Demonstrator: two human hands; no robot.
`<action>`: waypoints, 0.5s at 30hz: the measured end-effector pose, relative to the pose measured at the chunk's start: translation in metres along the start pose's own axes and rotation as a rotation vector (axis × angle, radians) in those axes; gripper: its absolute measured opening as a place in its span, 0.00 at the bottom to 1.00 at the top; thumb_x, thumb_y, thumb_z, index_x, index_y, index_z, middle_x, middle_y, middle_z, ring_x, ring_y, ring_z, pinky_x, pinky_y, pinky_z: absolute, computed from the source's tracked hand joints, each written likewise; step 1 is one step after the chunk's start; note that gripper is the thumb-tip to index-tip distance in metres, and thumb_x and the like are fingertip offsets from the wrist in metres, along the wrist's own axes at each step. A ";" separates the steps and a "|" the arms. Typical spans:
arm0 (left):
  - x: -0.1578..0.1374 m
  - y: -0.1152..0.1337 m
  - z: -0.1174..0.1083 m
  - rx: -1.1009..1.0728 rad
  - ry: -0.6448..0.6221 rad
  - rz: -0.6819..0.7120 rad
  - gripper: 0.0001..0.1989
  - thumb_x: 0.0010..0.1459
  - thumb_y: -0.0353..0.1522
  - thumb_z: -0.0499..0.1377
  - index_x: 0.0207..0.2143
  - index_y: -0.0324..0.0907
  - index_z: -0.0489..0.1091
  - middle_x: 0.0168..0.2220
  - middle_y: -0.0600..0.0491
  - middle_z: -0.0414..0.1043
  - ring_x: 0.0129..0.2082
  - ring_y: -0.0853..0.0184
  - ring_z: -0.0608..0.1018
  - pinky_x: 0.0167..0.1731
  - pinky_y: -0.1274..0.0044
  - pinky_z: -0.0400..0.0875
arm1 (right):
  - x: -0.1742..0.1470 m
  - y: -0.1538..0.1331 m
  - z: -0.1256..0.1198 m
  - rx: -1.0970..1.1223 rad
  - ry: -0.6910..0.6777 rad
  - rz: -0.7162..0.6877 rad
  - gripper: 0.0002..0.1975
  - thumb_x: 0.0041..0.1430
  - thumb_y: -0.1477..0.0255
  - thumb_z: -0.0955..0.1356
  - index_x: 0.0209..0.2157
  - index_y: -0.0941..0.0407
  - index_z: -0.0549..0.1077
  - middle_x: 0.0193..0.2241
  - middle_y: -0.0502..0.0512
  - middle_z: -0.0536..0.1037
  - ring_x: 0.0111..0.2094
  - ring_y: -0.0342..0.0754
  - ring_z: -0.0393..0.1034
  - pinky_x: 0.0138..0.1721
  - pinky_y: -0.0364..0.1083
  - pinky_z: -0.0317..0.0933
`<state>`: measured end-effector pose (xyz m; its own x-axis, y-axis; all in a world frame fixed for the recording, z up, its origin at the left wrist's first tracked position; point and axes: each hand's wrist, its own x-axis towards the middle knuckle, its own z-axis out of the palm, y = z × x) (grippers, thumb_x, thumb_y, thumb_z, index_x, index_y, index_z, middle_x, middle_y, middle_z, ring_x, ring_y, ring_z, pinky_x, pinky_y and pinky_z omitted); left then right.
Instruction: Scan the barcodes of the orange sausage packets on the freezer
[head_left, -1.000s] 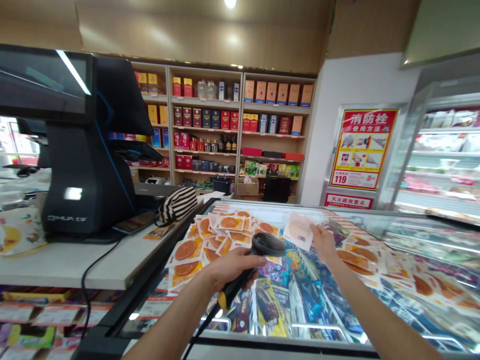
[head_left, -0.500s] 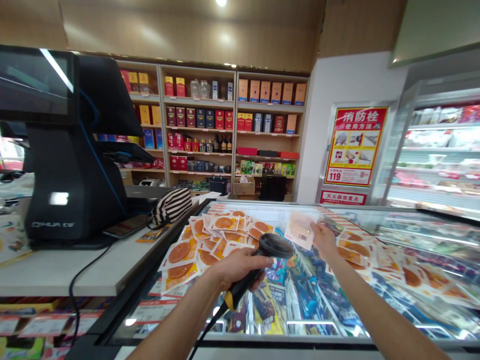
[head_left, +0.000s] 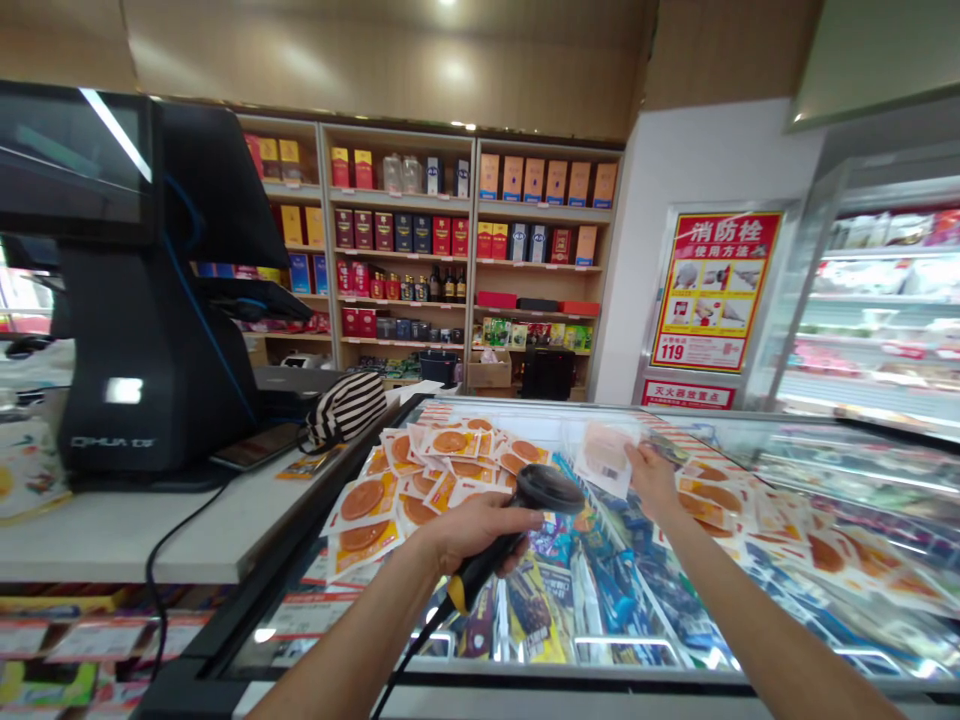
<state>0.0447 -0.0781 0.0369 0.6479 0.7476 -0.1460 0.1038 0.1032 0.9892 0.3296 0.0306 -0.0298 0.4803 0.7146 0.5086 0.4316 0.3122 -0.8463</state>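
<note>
My left hand (head_left: pixel 480 535) is wrapped round the handle of a black barcode scanner (head_left: pixel 550 490), whose cable runs down toward me. The scanner's head points right, toward a flat sealed food packet (head_left: pixel 606 458) with a pale side and a barcode facing me. My right hand (head_left: pixel 651 480) pinches this packet by its right edge above the freezer glass. A pile of similar packets (head_left: pixel 450 440) with round orange-brown contents lies to the left on the glass. More such packets (head_left: pixel 829 545) are spread out at the right.
Beneath the glass of the chest freezer (head_left: pixel 525 675) are several wrapped frozen goods. A black checkout terminal (head_left: pixel 142 380) stands on the white counter (head_left: pixel 112 540) at left, beside a striped bag (head_left: pixel 349 408). Shelves of boxes and bottles (head_left: pixel 405 235) line the back.
Both hands keep nearly the same pose. The packet in my right hand has shifted slightly right, and the whole view has moved a little.
</note>
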 end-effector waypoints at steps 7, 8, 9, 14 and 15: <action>-0.003 0.003 0.000 -0.001 0.002 0.033 0.13 0.42 0.40 0.56 0.22 0.38 0.60 0.15 0.59 0.61 0.12 0.78 0.62 0.13 0.83 0.54 | -0.001 -0.002 -0.001 0.003 -0.006 0.023 0.19 0.45 0.56 0.59 0.23 0.59 0.68 0.11 0.47 0.63 0.15 0.43 0.56 0.17 0.41 0.50; -0.004 0.003 -0.001 -0.005 0.004 0.026 0.13 0.42 0.40 0.56 0.23 0.38 0.60 0.15 0.59 0.61 0.12 0.78 0.63 0.13 0.84 0.54 | -0.001 -0.002 -0.001 0.000 0.000 0.023 0.19 0.45 0.56 0.59 0.23 0.59 0.68 0.11 0.47 0.63 0.15 0.43 0.56 0.17 0.41 0.50; -0.005 0.003 -0.003 -0.006 0.003 0.017 0.13 0.42 0.40 0.56 0.23 0.38 0.60 0.15 0.59 0.61 0.12 0.77 0.63 0.13 0.84 0.54 | -0.001 -0.002 -0.001 -0.001 0.003 0.023 0.19 0.45 0.57 0.59 0.23 0.59 0.68 0.11 0.47 0.63 0.15 0.43 0.56 0.17 0.41 0.49; -0.010 0.002 -0.004 -0.006 0.012 0.033 0.13 0.43 0.39 0.56 0.22 0.39 0.60 0.15 0.59 0.61 0.12 0.77 0.63 0.14 0.83 0.56 | -0.002 -0.003 0.001 -0.002 0.000 0.032 0.19 0.44 0.57 0.60 0.22 0.59 0.68 0.11 0.48 0.64 0.15 0.42 0.56 0.16 0.41 0.49; -0.011 0.002 -0.004 -0.003 0.012 0.038 0.13 0.42 0.40 0.56 0.22 0.39 0.60 0.16 0.59 0.61 0.12 0.77 0.63 0.14 0.83 0.56 | -0.003 -0.004 0.001 -0.004 -0.005 0.028 0.19 0.44 0.56 0.60 0.22 0.59 0.67 0.11 0.48 0.64 0.15 0.42 0.56 0.16 0.41 0.48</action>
<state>0.0353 -0.0836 0.0402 0.6418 0.7591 -0.1086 0.0774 0.0767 0.9940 0.3262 0.0279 -0.0277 0.4887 0.7260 0.4838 0.4210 0.2895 -0.8596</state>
